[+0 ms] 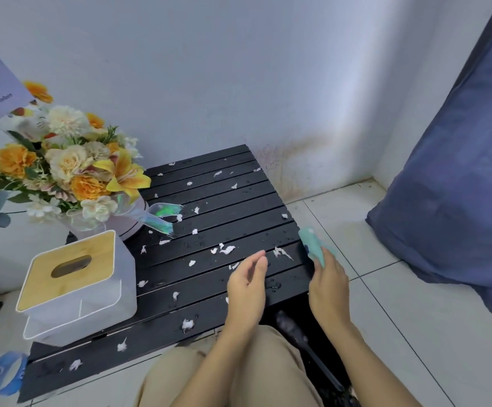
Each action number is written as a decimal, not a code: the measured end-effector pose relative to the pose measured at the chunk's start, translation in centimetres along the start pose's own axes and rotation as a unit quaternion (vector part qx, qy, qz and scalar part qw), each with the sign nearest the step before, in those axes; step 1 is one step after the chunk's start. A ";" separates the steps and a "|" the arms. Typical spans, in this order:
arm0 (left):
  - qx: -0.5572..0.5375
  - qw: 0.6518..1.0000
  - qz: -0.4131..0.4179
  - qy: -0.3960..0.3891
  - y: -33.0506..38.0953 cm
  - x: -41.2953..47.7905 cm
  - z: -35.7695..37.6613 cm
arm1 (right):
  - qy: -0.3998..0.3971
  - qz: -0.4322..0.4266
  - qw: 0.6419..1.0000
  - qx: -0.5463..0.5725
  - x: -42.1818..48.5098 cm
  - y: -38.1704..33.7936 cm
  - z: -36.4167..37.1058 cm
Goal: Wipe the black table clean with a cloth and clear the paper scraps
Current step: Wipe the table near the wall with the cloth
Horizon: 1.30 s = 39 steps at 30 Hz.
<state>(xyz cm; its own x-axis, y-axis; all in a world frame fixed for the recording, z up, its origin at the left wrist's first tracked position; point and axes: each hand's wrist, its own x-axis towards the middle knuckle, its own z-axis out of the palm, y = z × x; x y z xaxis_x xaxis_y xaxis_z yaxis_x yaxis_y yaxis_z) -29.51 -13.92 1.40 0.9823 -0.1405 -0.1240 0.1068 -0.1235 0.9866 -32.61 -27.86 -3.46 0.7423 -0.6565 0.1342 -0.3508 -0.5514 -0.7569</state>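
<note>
1. White walls and pale floor tiles (385, 304) surround a low black table (209, 230) made of slats.
2. Small white paper scraps (227, 249) lie all over the table, with water drops among them.
3. One white tissue box (74, 286) with a wooden top sits on the table's left side, beside a bunch of flowers (71, 168).
4. Over the table, the left hand (247, 286) has its fingers loose and holds nothing.
5. At the table's right edge, the right hand (328, 286) grips a green cloth (313, 242).
6. One big blue cushion (459, 186) leans at the right.
</note>
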 end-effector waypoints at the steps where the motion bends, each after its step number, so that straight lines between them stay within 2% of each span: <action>1: -0.052 0.997 -0.044 -0.024 0.6 0.1 0.8 | -0.001 0.006 1.000 0.027 0.0 -0.5 -0.5; 3: -0.189 0.967 -0.152 -0.078 1.7 0.5 2.3 | -0.009 -0.011 0.998 0.059 -0.7 -2.0 -1.5; 5: -0.296 0.916 -0.234 -0.134 2.5 1.1 2.9 | -0.036 -0.044 0.994 0.097 -2.0 -3.8 -2.4; 7: -0.355 0.878 -0.266 -0.181 3.0 1.5 2.8 | -0.107 -0.103 0.983 0.112 -3.5 -5.1 -3.0; 9: -0.401 0.843 -0.299 -0.197 3.5 1.5 2.1 | -0.174 -0.170 0.968 0.065 -4.9 -5.9 -3.4; 11: -0.432 0.819 -0.331 -0.183 3.5 1.2 1.1 | -0.179 -0.185 0.964 0.070 -5.7 -6.2 -3.9; 14: -0.442 0.821 -0.328 -0.154 3.0 1.8 -0.7 | -0.102 -0.184 0.966 0.149 -5.7 -6.9 -5.1; 17: -0.430 0.838 -0.307 -0.137 3.3 3.4 -3.3 | -0.044 -0.129 0.968 0.209 -2.6 -6.9 -5.0; 20: -0.430 0.846 -0.290 -0.121 3.5 6.1 -5.7 | -0.044 -0.025 0.974 0.222 2.6 -6.3 -2.9; 23: -0.420 0.866 -0.258 -0.076 3.6 10.5 -7.7 | -0.059 0.030 0.980 0.190 8.7 -5.7 1.3; 28: -0.297 0.927 -0.223 -0.048 4.2 20.0 -9.6 | -0.161 0.065 0.978 0.116 19.5 -5.5 9.3; 31: -0.172 0.973 -0.151 0.039 6.5 25.5 -9.1 | -0.258 0.045 0.957 0.127 23.9 -6.0 12.3; 33: -0.076 0.991 -0.087 0.074 8.0 29.4 -8.3 | -0.295 0.012 0.947 0.129 25.6 -6.0 14.0; 36: 0.098 0.994 0.004 0.053 9.2 35.5 -7.1 | -0.296 -0.006 0.947 0.126 26.6 -5.3 15.3; 39: 0.282 0.955 0.087 0.019 9.1 41.1 -6.0 | -0.282 -0.024 0.951 0.122 26.7 -5.0 15.8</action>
<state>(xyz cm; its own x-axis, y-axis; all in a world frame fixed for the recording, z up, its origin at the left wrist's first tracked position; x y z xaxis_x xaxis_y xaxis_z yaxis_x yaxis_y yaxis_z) 12.77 -14.93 5.90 0.9838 -0.1719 0.0515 -0.1477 -0.6130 0.7761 -2.04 -34.48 -6.23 0.9668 -0.2139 -0.1399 -0.2163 -0.3935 -0.8935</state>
